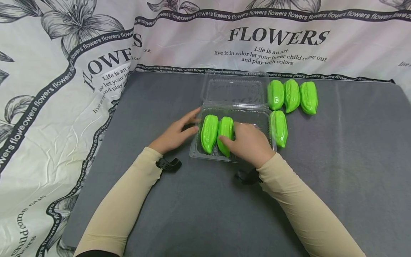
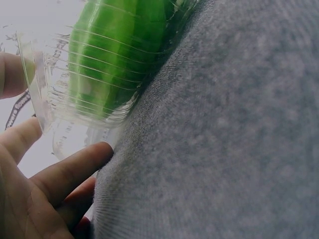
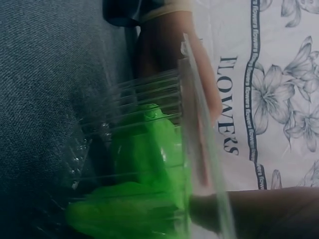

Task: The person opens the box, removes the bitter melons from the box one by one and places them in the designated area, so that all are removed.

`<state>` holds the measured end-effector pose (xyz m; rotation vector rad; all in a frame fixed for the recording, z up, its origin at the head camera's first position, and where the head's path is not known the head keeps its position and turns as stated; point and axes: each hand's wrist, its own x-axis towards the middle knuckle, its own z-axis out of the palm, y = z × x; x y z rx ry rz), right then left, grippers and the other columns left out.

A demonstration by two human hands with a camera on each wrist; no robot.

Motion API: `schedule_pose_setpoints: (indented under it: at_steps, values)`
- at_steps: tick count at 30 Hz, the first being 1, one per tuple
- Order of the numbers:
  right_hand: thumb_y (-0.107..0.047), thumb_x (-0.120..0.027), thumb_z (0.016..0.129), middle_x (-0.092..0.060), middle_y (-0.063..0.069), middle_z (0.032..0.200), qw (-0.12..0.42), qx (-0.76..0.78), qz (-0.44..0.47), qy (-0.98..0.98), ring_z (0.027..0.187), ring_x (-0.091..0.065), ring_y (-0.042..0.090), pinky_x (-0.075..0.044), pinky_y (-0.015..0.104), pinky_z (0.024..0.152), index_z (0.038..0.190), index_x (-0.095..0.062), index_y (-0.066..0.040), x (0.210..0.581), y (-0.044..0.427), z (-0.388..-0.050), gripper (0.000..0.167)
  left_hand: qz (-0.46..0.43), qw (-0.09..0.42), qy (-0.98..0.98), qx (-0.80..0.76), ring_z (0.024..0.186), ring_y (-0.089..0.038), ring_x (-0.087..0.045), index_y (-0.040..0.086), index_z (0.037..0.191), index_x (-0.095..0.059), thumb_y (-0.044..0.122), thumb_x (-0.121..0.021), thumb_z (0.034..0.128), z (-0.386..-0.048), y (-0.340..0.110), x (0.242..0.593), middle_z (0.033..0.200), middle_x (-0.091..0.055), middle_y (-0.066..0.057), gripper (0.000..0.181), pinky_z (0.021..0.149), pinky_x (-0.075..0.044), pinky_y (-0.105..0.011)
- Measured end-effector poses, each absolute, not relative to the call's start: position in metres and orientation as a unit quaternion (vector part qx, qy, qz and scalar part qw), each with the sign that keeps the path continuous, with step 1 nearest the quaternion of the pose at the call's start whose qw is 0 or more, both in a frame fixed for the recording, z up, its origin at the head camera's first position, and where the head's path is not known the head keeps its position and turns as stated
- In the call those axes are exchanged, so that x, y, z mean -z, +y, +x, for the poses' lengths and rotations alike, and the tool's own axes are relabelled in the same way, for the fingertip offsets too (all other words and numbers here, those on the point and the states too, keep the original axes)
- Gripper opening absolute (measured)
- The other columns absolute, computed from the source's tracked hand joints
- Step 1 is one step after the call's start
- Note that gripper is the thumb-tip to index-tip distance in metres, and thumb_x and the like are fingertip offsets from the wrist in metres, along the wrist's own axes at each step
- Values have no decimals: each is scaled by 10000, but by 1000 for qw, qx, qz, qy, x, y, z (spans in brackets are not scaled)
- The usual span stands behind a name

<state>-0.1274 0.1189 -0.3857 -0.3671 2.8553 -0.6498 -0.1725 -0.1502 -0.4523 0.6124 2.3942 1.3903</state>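
Note:
In the head view a clear plastic clamshell box (image 1: 192, 151) lies with its lid (image 1: 236, 89) folded back. Two glossy, ridged green fruits, starfruit-like, lie side by side in its left half: one at the left (image 1: 209, 134), the other (image 1: 226, 134) under my right hand (image 1: 250, 142). That hand pinches the second fruit, thumb on its near left side and fingers at its far right side. My left hand (image 1: 174, 135) is at the box's left edge, fingers fairly straight; in the left wrist view its fingers (image 2: 75, 172) lie beside the clear wall, with a fruit (image 2: 117, 55) behind it.
Right of the box, three more green fruits stand in a row, among them the rightmost fruit (image 1: 309, 98). Another fruit (image 1: 278, 128) lies close against the box's right side. The table (image 1: 199, 210) is grey. Behind and to the left hangs a flower-printed cloth (image 1: 179, 43).

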Motion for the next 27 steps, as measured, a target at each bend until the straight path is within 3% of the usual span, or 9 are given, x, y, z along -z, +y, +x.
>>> schedule_pose_setpoints:
  at_steps: [27]
  values:
    - [-371,-663,973,-587,68,721,85,232,-122,961,639,-580,257,-462,410,540,835,-594,-105,383,127,-129,307,214,156,832,-488,1496,-258,-430,353,1692,-214,311,-529,1120,-171,-149,450,1575,-523,-83,655,1238,-298,-572]
